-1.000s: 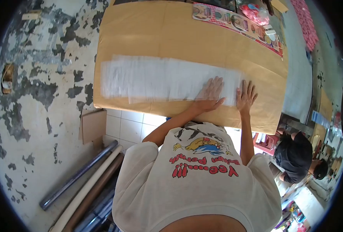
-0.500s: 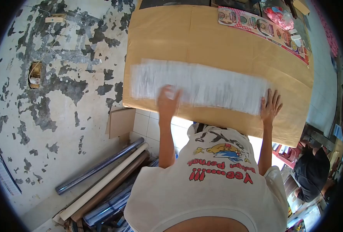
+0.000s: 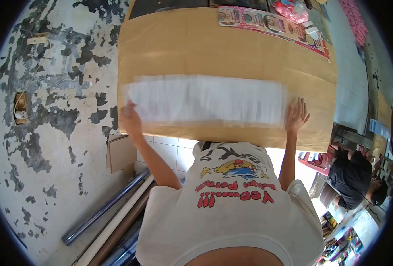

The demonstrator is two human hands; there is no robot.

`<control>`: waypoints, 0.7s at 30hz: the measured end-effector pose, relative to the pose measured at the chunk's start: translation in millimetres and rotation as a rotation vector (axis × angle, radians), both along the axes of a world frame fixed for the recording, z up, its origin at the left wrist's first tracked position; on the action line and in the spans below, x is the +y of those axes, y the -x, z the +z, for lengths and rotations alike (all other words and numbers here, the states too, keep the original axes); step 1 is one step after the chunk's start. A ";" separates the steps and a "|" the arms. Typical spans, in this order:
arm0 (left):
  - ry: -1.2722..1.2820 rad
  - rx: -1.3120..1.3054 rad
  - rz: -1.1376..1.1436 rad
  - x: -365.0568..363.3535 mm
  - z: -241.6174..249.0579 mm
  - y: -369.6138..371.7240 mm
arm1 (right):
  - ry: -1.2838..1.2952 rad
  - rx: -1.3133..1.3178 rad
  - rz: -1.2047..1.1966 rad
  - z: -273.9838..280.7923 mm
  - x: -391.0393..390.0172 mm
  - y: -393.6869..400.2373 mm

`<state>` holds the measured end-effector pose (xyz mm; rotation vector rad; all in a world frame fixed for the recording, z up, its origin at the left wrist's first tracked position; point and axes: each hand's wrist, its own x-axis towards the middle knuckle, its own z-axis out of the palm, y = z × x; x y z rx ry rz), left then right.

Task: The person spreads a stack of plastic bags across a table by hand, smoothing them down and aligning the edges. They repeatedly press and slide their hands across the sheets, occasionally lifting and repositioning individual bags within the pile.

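Note:
A long white sheet with grey streaks (image 3: 209, 99) lies across the brown paper-covered table (image 3: 170, 48), its edges smeared by motion. At its left end is my left hand (image 3: 131, 119), slightly blurred, with the fingers curled together on the sheet's edge. My right hand (image 3: 297, 116) rests flat by the sheet's right end, fingers stretched out and the thumb side along the edge.
A printed food banner (image 3: 271, 24) lies at the table's far right, near a pink plastic bag (image 3: 291, 11). Long rolls (image 3: 112, 221) lean at lower left beside a peeling wall (image 3: 50, 146). A person in black (image 3: 351, 177) sits at right.
My left hand has moved left from the sheet's lower edge to its left end. My right hand stays by the right end. The whole view has shifted and turned slightly.

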<state>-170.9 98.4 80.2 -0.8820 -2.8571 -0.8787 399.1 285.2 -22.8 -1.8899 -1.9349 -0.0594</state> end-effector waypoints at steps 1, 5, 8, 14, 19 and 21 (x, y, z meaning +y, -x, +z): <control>0.051 0.206 -0.083 -8.3 -18.2 32.1 | 0.074 -0.003 -0.065 5.7 -1.5 3.9; 0.057 0.266 0.023 -19.5 -87.1 104.8 | 0.126 -0.059 -0.034 -6.0 1.9 -9.0; 0.129 0.013 0.008 -30.9 -125.1 132.4 | 0.137 -0.115 -0.018 -3.5 14.0 -14.0; 0.016 0.140 0.225 -14.8 -108.8 87.3 | 0.104 -0.099 0.028 -14.7 48.2 -23.8; -0.014 0.715 -0.106 46.6 -36.3 -30.2 | 0.112 -0.096 -0.005 -11.4 67.9 -18.4; -0.240 0.475 -0.718 79.9 -41.2 -114.9 | 0.120 -0.085 -0.015 -3.6 73.8 -13.5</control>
